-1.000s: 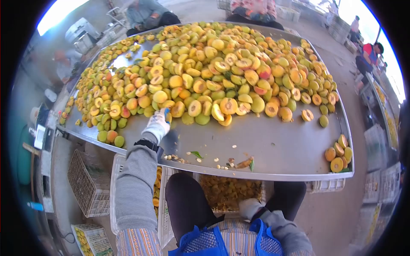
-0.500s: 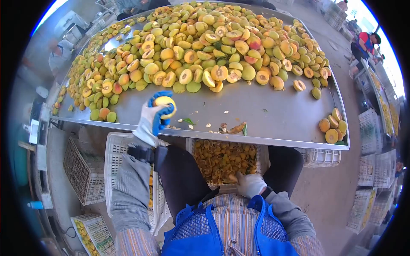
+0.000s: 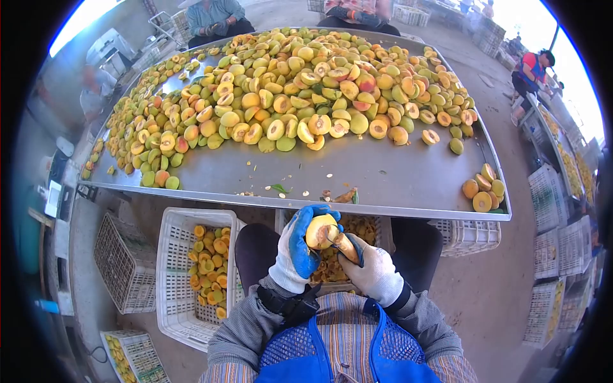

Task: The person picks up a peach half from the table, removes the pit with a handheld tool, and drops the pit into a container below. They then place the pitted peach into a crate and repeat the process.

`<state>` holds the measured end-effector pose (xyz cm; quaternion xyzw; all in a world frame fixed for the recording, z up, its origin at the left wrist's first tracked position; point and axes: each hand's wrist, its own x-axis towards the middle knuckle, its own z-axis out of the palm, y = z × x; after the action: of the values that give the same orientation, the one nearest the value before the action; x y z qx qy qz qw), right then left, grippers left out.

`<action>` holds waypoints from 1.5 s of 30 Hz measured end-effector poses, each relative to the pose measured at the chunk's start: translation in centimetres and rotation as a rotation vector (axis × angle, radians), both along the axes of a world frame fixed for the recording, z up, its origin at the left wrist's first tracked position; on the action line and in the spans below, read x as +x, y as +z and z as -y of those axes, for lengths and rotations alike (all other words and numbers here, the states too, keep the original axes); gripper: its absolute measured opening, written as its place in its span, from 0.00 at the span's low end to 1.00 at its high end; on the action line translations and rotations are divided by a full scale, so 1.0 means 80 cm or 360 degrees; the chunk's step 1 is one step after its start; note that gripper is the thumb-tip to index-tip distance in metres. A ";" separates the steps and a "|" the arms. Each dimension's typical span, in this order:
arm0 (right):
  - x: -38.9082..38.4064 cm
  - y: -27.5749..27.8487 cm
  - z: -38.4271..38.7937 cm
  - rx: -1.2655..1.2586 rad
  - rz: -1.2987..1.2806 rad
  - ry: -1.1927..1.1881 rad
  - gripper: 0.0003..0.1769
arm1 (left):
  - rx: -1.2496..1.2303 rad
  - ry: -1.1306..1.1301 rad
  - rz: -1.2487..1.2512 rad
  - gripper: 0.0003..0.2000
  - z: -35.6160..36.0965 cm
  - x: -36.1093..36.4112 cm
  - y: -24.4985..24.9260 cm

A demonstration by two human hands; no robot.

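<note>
My left hand (image 3: 296,254), in a white glove with blue coating, is wrapped round a yellow peach half (image 3: 317,231), cut face up. In my right hand (image 3: 375,273), also gloved, is a wooden-handled pitting knife (image 3: 347,247); its dark metal end meets the cut face of the fruit. Both hands are together in front of my chest, just short of the metal table's front edge (image 3: 294,203). Below them, partly hidden, stands a crate of brown-yellow peach scraps (image 3: 364,226). A big heap of halved peaches (image 3: 287,96) covers the far part of the table.
To the left of my legs stands a white crate (image 3: 167,274) with peach pieces inside. A small group of peach halves (image 3: 483,191) lies at the table's right corner. Pits and a leaf (image 3: 279,188) lie near the front edge. Two people (image 3: 220,19) sit across the table.
My left hand has come back from over the table's front left with the peach half. My right hand has risen from above the scrap crate, bringing the knife to the fruit.
</note>
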<state>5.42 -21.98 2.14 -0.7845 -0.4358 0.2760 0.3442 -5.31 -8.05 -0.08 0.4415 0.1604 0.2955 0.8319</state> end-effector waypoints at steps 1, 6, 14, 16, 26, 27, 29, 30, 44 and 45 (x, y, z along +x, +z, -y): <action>0.000 0.000 0.001 0.0005 0.0021 -0.0003 0.26 | 0.0003 -0.0002 0.0001 0.12 0.004 0.001 0.001; -0.003 -0.007 0.003 -0.0053 0.0128 -0.0016 0.27 | 0.0647 0.0178 -0.0297 0.22 0.019 0.007 0.005; 0.000 -0.062 0.005 -0.0040 0.0298 0.0082 0.26 | 0.0412 0.0310 -0.0446 0.30 0.031 0.012 -0.007; 0.002 -0.053 0.002 -0.0105 0.0309 0.0089 0.23 | 0.0224 0.0295 -0.0417 0.30 0.032 0.013 -0.002; 0.005 -0.024 0.003 -0.0128 0.0286 0.0051 0.22 | -0.0081 0.0215 -0.0216 0.29 0.032 0.017 -0.009; 0.004 -0.023 0.002 -0.0152 0.0284 0.0021 0.21 | 0.0002 0.0197 -0.0187 0.30 0.031 0.016 -0.011; 0.005 -0.018 0.000 -0.0192 0.0314 0.0048 0.21 | 0.0142 0.0226 -0.0183 0.30 0.030 0.014 -0.016; 0.004 -0.017 -0.001 -0.0232 0.0340 0.0066 0.20 | 0.0282 0.0246 -0.0181 0.30 0.030 0.013 -0.018; 0.008 -0.013 0.002 -0.0244 0.0018 0.0164 0.14 | 0.0162 0.0354 -0.0406 0.30 0.045 0.015 0.000; 0.006 -0.005 0.000 -0.0266 -0.0131 0.0152 0.13 | 0.0092 0.0369 -0.0414 0.31 0.044 0.015 0.009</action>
<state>5.90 -22.01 1.71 -0.7768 -0.4337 0.3595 0.2816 -4.14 -11.56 0.66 0.4785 0.3080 0.3342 0.7513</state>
